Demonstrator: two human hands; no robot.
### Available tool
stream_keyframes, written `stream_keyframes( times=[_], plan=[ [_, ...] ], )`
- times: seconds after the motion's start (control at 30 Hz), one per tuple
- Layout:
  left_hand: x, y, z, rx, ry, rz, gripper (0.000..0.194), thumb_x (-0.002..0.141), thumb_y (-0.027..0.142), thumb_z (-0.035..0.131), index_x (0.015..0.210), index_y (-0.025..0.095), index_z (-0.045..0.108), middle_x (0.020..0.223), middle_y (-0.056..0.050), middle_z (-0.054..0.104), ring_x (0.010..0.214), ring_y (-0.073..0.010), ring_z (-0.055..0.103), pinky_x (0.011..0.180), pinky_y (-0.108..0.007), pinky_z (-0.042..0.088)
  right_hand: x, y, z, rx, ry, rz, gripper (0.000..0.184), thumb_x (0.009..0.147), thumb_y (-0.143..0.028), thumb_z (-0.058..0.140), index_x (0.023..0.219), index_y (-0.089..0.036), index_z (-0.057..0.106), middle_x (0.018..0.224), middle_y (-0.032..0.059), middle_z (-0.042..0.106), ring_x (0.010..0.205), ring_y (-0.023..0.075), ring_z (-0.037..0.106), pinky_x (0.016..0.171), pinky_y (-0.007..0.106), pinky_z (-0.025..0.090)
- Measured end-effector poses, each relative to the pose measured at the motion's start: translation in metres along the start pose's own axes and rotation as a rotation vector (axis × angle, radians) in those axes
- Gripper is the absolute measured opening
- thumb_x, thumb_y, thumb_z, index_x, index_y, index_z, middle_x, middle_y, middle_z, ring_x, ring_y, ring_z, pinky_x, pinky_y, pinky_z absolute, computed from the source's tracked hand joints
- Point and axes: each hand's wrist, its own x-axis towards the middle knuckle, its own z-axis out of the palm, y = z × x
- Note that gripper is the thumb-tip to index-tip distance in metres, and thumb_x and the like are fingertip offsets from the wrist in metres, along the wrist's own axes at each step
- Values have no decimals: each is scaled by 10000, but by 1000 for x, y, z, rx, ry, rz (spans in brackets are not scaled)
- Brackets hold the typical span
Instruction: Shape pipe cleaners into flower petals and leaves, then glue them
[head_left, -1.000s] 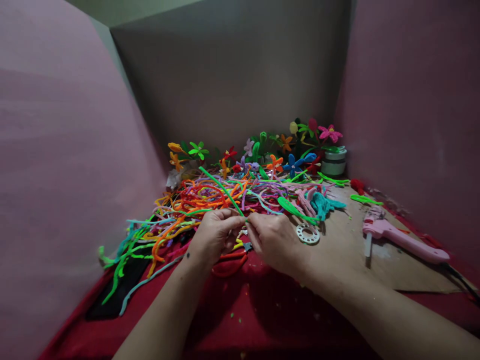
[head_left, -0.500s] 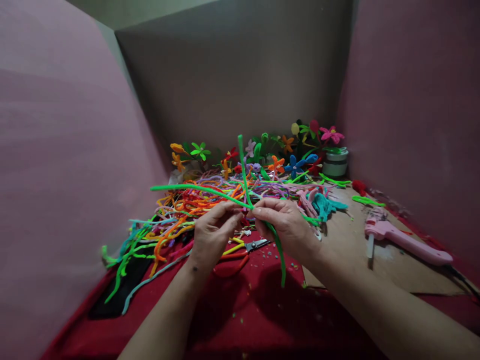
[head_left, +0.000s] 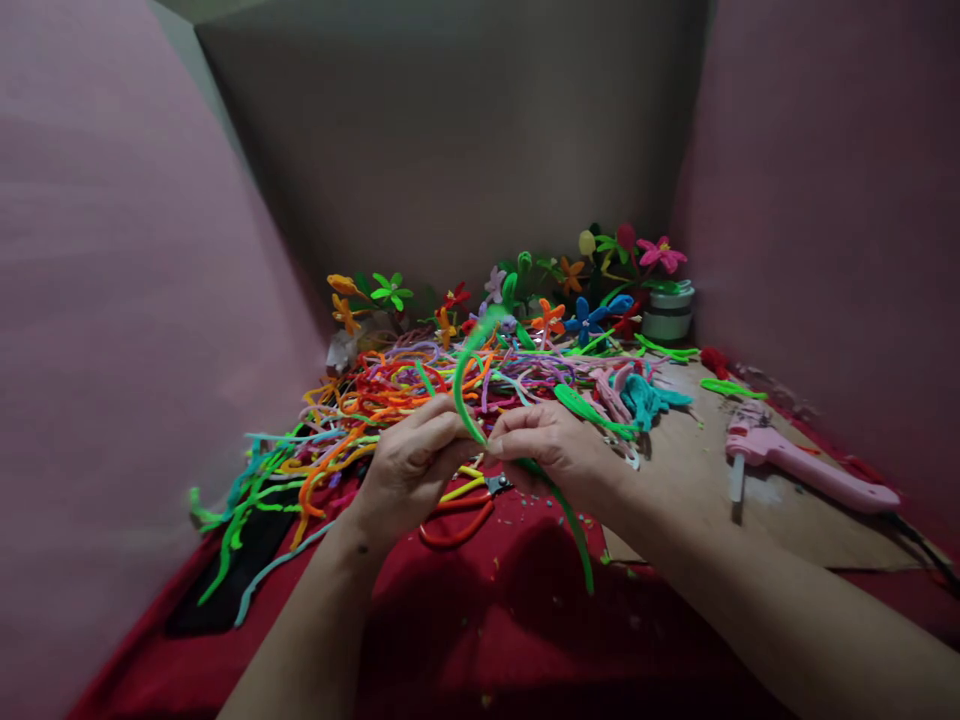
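Two hands in use, both working beyond the cutters (head_left: 496, 485).

- Gripping green pipe cleaners (head_left: 459, 390) in the left hand (head_left: 409, 462): closing thumb and fingers beside the crossing; hiding the exact contact.
- Gripping the same in the right hand (head_left: 551, 445): pinching close to the left fingertips, above and slightly right of the cutters.
- Curving upward beyond the cutters, blurring at the tip: one green length. Dangling to the right of the cutters: a green tail (head_left: 583, 540).
- Lying left of and beyond the cutters: a tangled pile of pipe cleaners (head_left: 390, 395), multicoloured.
- Resting well right of the cutters: a pink glue gun (head_left: 810, 468), on cardboard (head_left: 682, 525).
- Standing farthest beyond the cutters: pipe-cleaner flowers (head_left: 583, 322).
- Lying under the cutters: red cloth (head_left: 465, 640), bearing small scraps.

Hazards, by judgement:

- Slipping at the crossing, likeliest fault, from pinching so short a section and covering it with fingertips.
- Kinking the wire core, from bending the upper length too sharply at one point.
- Snagging the upper length in the pile, from swinging it so near to loose, similar strands; possibly dragging several along.
- Catching the tail on the cutters, from lowering or turning the right hand.
- Shedding fuzz, from rubbing the crossing hard between fingers.
- Burning the right forearm, from drifting towards the glue gun's nozzle (head_left: 737, 480); not showing whether heated.
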Motion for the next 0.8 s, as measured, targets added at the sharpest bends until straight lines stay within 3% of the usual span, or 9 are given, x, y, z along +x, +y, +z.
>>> stream_keyframes(
  times=[0.1, 0.2, 0.3, 0.4, 0.6, 0.8],
  plan=[
    [1, 4, 1, -32, -77, -188, 116, 777, 204, 553, 676, 166, 594, 634, 1, 512, 581, -99, 457, 541, -209, 364, -2, 4, 4, -310, 97, -99, 188, 711, -181, 476, 524, -171, 478, 411, -43, 429, 383, 63, 328, 411, 213, 232],
    [3, 4, 3, -299, -153, -460, 198, 765, 270, 554, 603, 159, 535, 543, 28, 427, 497, -80, 370, 463, -200, 299, -6, 10, 12, -741, 260, -333, 215, 740, -180, 464, 527, -164, 443, 472, -28, 418, 452, 71, 347, 475, 235, 228],
    [5, 0, 5, -519, -159, -577, 204, 736, 306, 581, 614, 153, 525, 553, 33, 435, 500, -76, 374, 471, -196, 304, -7, 15, 18, -964, 354, -451, 214, 774, -195, 450, 564, -160, 444, 512, -12, 447, 480, 79, 369, 502, 253, 222],
    [5, -5, 6, -558, -116, -586, 197, 719, 317, 605, 653, 147, 530, 605, 24, 481, 554, -85, 420, 514, -196, 334, -5, 13, 17, -877, 343, -404, 229, 796, -191, 439, 569, -160, 456, 515, -14, 461, 481, 77, 379, 499, 242, 244],
    [4, -10, 3, -559, -74, -633, 226, 773, 343, 553, 674, 150, 491, 594, 41, 478, 523, -65, 407, 491, -183, 326, 2, 5, 7, -215, 53, -46, 227, 789, -309, 486, 630, -154, 533, 515, -14, 555, 398, 74, 459, 427, 205, 361],
    [7, -1, 9, -359, 16, -609, 222, 770, 318, 540, 646, 135, 556, 572, 27, 496, 526, -75, 423, 494, -190, 335, 6, 8, 4, -60, 110, 29, 169, 752, -226, 514, 610, -142, 550, 493, -21, 580, 319, 59, 458, 344, 182, 346]
  ],
)
